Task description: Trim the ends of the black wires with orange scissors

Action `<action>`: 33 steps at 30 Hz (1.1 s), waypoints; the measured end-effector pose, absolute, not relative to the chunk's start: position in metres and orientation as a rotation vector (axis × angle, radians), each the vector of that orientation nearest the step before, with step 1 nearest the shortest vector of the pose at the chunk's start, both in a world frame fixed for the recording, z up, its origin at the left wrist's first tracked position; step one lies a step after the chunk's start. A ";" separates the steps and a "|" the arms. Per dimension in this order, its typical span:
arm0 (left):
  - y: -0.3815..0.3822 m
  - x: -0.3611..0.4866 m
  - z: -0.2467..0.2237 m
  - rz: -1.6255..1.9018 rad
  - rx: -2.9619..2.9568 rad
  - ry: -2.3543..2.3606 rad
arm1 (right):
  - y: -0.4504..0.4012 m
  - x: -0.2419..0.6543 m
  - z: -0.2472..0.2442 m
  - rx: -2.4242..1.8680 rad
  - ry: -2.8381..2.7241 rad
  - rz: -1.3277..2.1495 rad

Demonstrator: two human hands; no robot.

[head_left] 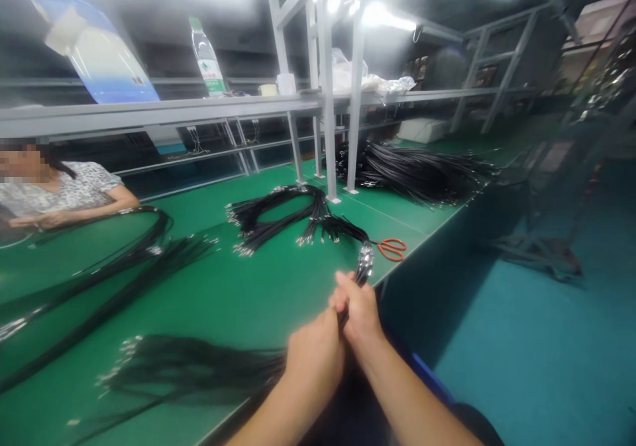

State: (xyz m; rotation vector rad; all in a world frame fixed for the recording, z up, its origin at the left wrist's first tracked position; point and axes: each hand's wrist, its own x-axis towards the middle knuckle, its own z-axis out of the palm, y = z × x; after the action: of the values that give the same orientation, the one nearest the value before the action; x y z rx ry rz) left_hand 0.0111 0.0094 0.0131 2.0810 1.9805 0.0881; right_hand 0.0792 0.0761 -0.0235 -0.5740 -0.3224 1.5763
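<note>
A green table (238, 307) bears a large heap of black cables (412, 171) farther back. At its near edge, a silver-tipped cable bundle (366, 260) sits clenched in 2 fists, left hand (315, 346) and right hand (362, 310), orange-handled scissors (392, 248) just beyond.

Ceiling lights (390, 16) are pretty blown out, hazy glare all around. Worktop (248, 300) is decently lit, floor (546, 340) on the right's part shadowed, near-left cables (199, 364) blurry, edges kinda stretched and smeary.
</note>
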 end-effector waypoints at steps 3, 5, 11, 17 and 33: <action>0.010 0.007 0.007 0.055 2.069 1.941 | 0.075 0.079 -0.027 -0.556 -0.308 1.612; 0.012 0.007 0.005 0.042 2.066 1.937 | 0.072 0.082 -0.029 -0.534 -0.297 1.640; -0.008 -0.012 0.032 0.004 2.154 1.962 | 0.074 0.123 -0.033 -0.435 -0.321 1.976; -0.071 -0.069 0.081 -0.058 2.687 1.577 | 0.114 0.157 -0.041 -0.384 -0.306 2.127; 0.051 -0.076 0.235 1.175 3.486 1.583 | 0.083 0.243 0.019 -0.123 -0.374 1.651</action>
State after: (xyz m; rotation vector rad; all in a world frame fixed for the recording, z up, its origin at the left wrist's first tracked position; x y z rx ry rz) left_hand -0.0756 0.0510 0.2346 3.4864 1.5826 1.1753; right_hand 0.2428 0.0825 0.0188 -0.1228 -0.3738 1.6513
